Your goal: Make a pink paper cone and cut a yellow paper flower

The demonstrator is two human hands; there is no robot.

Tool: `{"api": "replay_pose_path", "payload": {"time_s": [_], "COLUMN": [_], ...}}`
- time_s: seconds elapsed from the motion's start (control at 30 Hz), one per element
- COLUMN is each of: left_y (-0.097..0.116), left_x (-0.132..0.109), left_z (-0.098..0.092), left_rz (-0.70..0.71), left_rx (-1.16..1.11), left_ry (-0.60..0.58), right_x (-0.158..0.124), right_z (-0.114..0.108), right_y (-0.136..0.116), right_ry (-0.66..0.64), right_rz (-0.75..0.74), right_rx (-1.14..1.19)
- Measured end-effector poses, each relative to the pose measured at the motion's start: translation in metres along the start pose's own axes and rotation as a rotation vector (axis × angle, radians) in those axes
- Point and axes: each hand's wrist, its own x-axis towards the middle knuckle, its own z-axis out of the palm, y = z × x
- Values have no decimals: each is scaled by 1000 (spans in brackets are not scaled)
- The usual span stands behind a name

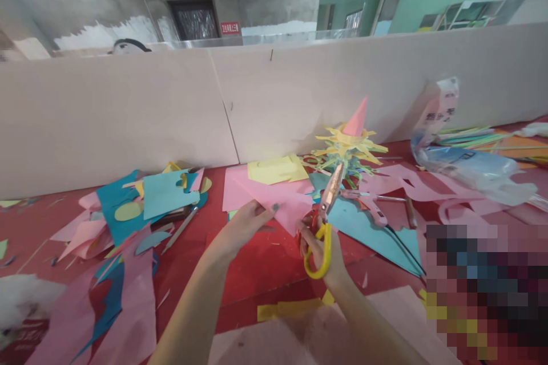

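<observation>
Pink sheet held over the surface | edge pinched by left hand; scissors gripped in right hand | sheet judged light, floppy, easily creased; best held by opposite edges

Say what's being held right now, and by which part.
Right hand: scissors, by the handles, blades pointing away. Left hand: on the near edge of the pink sheet; can't tell if it's pinched.

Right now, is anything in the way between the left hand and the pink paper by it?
Nothing visible: the left hand is right at the pink paper. The scissors, in the right hand, are off to the side.
</observation>
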Motion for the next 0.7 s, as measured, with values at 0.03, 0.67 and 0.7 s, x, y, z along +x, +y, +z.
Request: {"api": "replay_pose_path", "payload": {"time_s": [0.03, 0.67, 0.7], "left_y": [0, 1, 0], "left_x": [1, 8, 9], "left_z": [0, -28, -26], "left_rz": [12, 418, 412], "left_rx": [-25, -265, -271], "left_ry": [14, 495, 480], "right_x": [0, -6, -4], "right_z": [1, 2, 1], "right_y": [0, -8, -6], "right_ry": [12, 69, 72], "right_rz": [2, 85, 83], "right_rx": [10, 60, 111]}}
